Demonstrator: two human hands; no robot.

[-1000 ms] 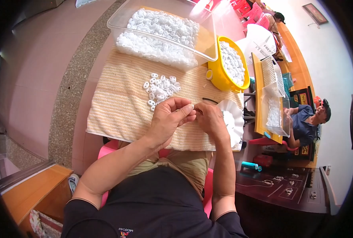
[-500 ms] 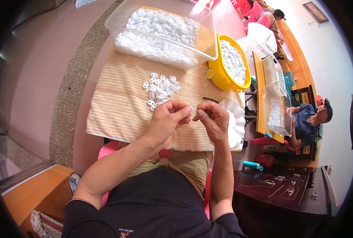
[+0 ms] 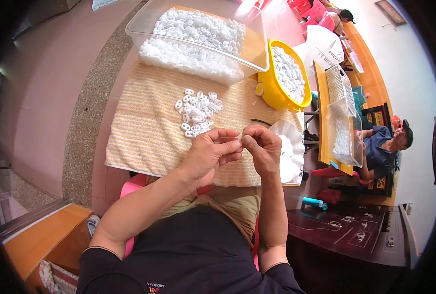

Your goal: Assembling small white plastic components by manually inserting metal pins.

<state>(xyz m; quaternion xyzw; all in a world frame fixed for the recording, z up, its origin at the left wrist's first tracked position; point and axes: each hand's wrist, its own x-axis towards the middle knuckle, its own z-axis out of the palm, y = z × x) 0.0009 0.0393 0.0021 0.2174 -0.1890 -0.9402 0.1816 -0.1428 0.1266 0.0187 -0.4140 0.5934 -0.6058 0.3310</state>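
Above the striped towel (image 3: 144,127), my left hand (image 3: 212,151) and my right hand (image 3: 263,149) meet fingertip to fingertip, thumbs and forefingers pinched. A tiny whitish piece (image 3: 240,138) shows at the left fingertips; the fingers cover most of it. What the right fingers grip, if anything, is hidden. Just beyond my left hand lies a loose pile of small white oval plastic pieces with two holes (image 3: 197,113). A white wavy-rimmed dish (image 3: 296,169) with small dark bits in it sits beside my right hand, and a thin black stick (image 3: 261,121) lies behind that hand.
A large clear bin (image 3: 198,68) heaped with white pieces stands at the back of the table. Right of it is a yellow tub (image 3: 268,93) of similar pieces. Across to the right, another person (image 3: 379,147) sits at a table with a clear box (image 3: 348,154).
My right and left fingertips have come together, closing the small gap between them. My left hand has shifted slightly right. The pile and containers stay as they were.
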